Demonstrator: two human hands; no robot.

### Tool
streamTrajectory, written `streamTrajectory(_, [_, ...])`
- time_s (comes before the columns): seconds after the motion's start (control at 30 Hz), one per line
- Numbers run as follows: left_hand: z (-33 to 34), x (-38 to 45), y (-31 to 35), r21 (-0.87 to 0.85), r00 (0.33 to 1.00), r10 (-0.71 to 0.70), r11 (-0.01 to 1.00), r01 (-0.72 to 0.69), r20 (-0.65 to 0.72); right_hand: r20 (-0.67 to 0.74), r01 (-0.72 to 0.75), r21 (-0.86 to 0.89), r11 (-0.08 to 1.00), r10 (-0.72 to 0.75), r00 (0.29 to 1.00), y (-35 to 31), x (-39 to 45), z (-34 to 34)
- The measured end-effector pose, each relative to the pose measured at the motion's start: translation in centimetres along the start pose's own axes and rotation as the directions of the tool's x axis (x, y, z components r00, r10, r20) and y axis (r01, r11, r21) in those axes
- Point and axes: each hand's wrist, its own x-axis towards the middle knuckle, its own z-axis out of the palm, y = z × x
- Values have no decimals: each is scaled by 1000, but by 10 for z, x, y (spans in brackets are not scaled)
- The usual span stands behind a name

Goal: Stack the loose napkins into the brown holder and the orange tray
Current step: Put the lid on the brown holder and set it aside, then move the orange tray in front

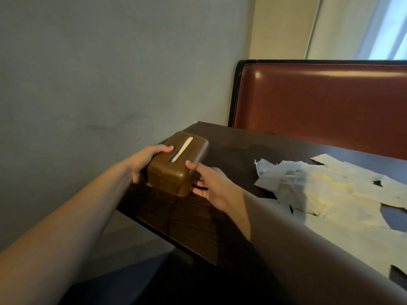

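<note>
The brown holder (178, 164) sits at the table's (231, 150) corner by the wall, gripped on both sides. The left hand (146, 160) and right hand (211, 183) wrap curled fingers (167, 148) around it. Loose napkins (330, 190) lie scattered to the right, well apart.

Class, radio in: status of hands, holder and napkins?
Left hand and right hand grip brown holder at table corner. Loose napkins piled to the right. Orange tray not in view.

- Left hand (144, 162) curled, fingers (164, 149) hooked forward, arm stretched out.
- Right hand (210, 183) half-curled, thumb raised, forearm extended alongside.
</note>
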Motion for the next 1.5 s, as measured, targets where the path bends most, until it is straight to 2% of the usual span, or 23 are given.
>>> streamTrajectory(0.17, [-16,15,-9,29,1000,22,999,-22,-7,-46,-4,-53,999,1,999,6,9,12])
streamTrajectory(0.37, [-21,19,-15,194,996,48,980,-32,-78,-92,14,-186,982,-32,995,0,12,17])
streamTrajectory(0.43, [-14,14,-11,262,987,76,964,-38,-138,-103,23,-230,973,-48,994,-1,8,15])
streamTrajectory(0.47, [-9,13,-9,300,969,134,952,-67,-209,-114,32,-249,968,-62,992,-1,6,12])
streamTrajectory(0.5, [-2,13,-7,365,924,238,923,-119,-299,-132,45,-269,962,-83,988,-3,1,6])
streamTrajectory(0.57, [16,2,-3,449,769,469,853,-268,-433,-158,89,-314,945,-145,977,-9,-9,-8])
streamTrajectory(0.63, [36,-10,-1,465,651,621,775,-428,-436,-167,148,-364,920,-221,961,-17,-23,-24])
streamTrajectory(0.7, [65,-20,5,491,587,708,701,-517,-392,-190,191,-423,886,-293,937,-25,-42,-41])
streamTrajectory(0.8, [139,-38,19,385,549,777,630,-675,-308,-274,259,-508,822,-439,856,-34,-87,-85])
streamTrajectory(0.93, [248,-57,18,277,568,795,607,-745,-214,-358,298,-556,776,-547,757,-36,-164,-157])
streamTrajectory(0.97, [273,-61,18,235,583,787,617,-751,-203,-380,309,-572,760,-579,721,-36,-180,-173])
streamTrajectory(1.07, [368,-77,24,128,632,774,631,-765,-41,-476,337,-609,718,-671,568,-37,-235,-240])
streamTrajectory(1.1, [392,-82,27,98,647,763,643,-759,3,-501,334,-611,717,-678,539,-38,-248,-256])
streamTrajectory(1.17, [439,-94,32,46,678,732,677,-735,68,-553,287,-637,715,-684,476,-40,-275,-287])
streamTrajectory(1.33, [546,-121,36,-3,713,637,746,-666,293,-629,117,-748,653,-755,188,-39,-350,-380])
streamTrajectory(1.4, [584,-132,30,-12,730,569,792,-611,379,-675,24,-734,678,-734,74,-33,-381,-413])
streamTrajectory(1.5, [624,-145,21,37,770,492,833,-552,406,-738,-150,-656,740,-670,-82,-21,-416,-453])
